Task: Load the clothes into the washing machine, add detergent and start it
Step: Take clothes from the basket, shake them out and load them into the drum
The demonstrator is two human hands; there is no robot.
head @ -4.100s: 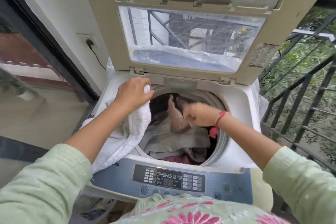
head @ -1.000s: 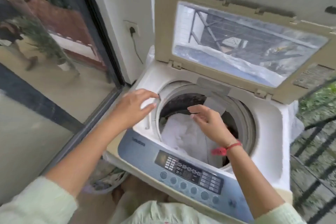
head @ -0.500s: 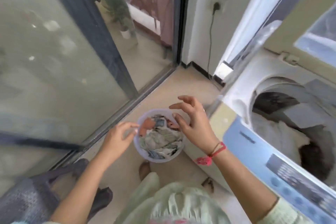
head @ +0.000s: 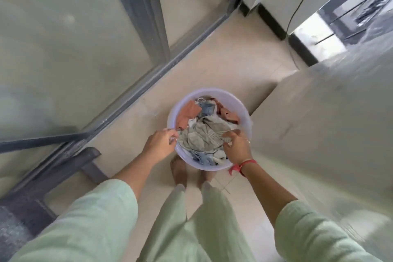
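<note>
We counted one round tub (head: 232, 100), pale lilac, standing on the tiled floor (head: 212, 59) just beside the washing machine (head: 329, 123). Of the machine only one side showed, at the right, under a clear plastic cover. The clothes (head: 209, 125) lay mixed inside the tub and filled it nearly to the rim. Among them we could tell two orange-brown pieces (head: 189, 114), one at the far left and one at the far right, two blue pieces (head: 207, 109), one far and one near, and one large grey-beige cloth (head: 200, 138) in the middle. The other pieces were too tangled to count.

Two hands were in view, both reaching down with the arms nearly straight and the pale green sleeves pushed up. The hands were apart, one at each side of the tub. The left hand (head: 162, 141) was at the left rim, back upward, with its fingertips drawn together at the edge. Whether they pinched the rim or a cloth there, we could not tell. The right hand (head: 237, 147) was inside the tub at the right, and its bent fingers gripped the grey-beige cloth. One red thread (head: 244, 165) was tied around the right wrist.

Two bare feet (head: 179, 171) stood just behind the tub, the right one partly hidden by it. At the left we saw one glass sliding door (head: 63, 49) and one grey stool (head: 63, 168), and one black cable (head: 302, 2) hung at the far wall.
</note>
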